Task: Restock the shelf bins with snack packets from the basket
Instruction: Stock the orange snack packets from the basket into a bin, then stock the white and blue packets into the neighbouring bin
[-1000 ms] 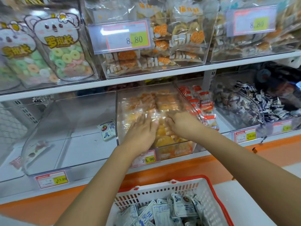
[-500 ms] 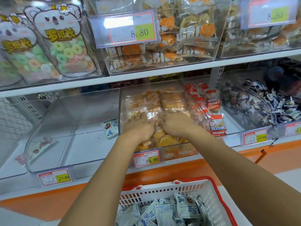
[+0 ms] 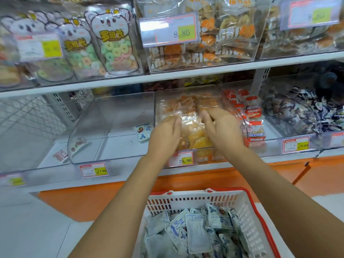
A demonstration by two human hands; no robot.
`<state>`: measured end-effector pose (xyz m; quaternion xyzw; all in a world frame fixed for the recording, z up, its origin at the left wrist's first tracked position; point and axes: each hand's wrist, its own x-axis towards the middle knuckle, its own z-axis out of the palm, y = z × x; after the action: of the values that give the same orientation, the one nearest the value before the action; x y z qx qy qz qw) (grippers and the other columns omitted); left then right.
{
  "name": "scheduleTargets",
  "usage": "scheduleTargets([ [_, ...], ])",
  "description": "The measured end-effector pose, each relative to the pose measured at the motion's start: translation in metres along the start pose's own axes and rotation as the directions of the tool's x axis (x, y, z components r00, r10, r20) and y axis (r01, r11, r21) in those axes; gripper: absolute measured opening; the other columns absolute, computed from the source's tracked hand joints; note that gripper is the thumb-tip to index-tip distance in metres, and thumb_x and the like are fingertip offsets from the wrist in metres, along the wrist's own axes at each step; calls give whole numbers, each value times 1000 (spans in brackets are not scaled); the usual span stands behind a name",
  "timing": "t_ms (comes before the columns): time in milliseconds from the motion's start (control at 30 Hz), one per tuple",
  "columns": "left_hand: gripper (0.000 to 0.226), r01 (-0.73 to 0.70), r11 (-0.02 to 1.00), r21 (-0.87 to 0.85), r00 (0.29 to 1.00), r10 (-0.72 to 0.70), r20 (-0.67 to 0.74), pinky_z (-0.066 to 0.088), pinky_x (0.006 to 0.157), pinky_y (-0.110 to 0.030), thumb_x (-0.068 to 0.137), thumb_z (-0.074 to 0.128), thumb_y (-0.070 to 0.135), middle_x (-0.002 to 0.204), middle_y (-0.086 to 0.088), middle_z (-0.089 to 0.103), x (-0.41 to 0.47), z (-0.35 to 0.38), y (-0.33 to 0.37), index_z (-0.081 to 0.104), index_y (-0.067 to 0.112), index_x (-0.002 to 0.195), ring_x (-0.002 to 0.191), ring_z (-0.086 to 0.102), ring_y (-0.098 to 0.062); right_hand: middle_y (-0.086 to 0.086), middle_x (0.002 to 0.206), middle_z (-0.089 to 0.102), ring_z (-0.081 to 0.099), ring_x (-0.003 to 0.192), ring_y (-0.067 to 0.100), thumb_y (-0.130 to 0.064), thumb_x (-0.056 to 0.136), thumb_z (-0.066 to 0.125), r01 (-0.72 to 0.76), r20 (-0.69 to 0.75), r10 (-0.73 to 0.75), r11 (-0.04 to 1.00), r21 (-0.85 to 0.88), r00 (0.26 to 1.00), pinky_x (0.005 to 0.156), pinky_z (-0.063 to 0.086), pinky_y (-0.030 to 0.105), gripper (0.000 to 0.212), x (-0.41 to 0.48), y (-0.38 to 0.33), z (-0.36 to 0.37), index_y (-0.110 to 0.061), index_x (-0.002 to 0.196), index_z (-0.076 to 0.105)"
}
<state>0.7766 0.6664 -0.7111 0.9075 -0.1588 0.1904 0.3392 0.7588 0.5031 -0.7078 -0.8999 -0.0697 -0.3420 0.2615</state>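
A white basket with a red rim (image 3: 249, 207) sits at the bottom, filled with several white-and-blue snack packets (image 3: 197, 233). On the lower shelf, a clear bin (image 3: 186, 101) holds orange and yellow snack packs. My left hand (image 3: 165, 135) and my right hand (image 3: 221, 131) hover over its front, palms turned toward each other, fingers loosely bent and blurred, nothing visibly held. Left of it stands a nearly bare clear bin (image 3: 111, 127) with one white-and-blue packet (image 3: 143, 131) at its right side.
Right of the orange-snack bin are red-and-white packs (image 3: 255, 127) and a bin of dark small packets (image 3: 301, 116). The upper shelf (image 3: 130, 82) carries bins of ring candy and biscuits with 8.80 price tags. An orange base runs below the lower shelf.
My hands were lying flat side by side on the orange packs; now they have drawn apart and turned on edge, slightly nearer the bin's front.
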Motion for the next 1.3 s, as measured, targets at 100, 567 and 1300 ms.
scheduleTargets([
  [100, 33, -101, 993, -57, 985, 92, -144, 37, 69, -13, 99, 38, 25, 89, 3, 58, -60, -15, -14, 66, 10, 90, 82, 51, -10, -6, 45, 34, 33, 44, 11, -31, 99, 46, -14, 31, 10, 992, 128, 999, 47, 25, 31, 51, -29, -15, 6, -22, 50, 34],
  [567, 70, 281, 779, 560, 528, -613, 588, 39, 99, -34, 98, 43, 22, 145, -20, 39, -246, -9, -156, 0, 4, 151, 125, 48, -31, 11, 159, 6, 21, 144, 26, -25, 83, 70, -96, 952, 254, 966, -241, 171, 108, 32, 33, 98, -258, 35, 104, -9, 153, 2],
  [1300, 75, 21, 866, 499, 151, -496, 855, 41, 105, -36, 80, 69, 50, 141, -2, 48, -136, 6, -134, 46, 9, 139, 124, 50, -21, 20, 90, 70, 72, 80, 22, -20, 87, 69, -848, 983, 114, 526, 62, 142, 76, 59, 30, 35, -176, 8, 77, 9, 105, 62],
])
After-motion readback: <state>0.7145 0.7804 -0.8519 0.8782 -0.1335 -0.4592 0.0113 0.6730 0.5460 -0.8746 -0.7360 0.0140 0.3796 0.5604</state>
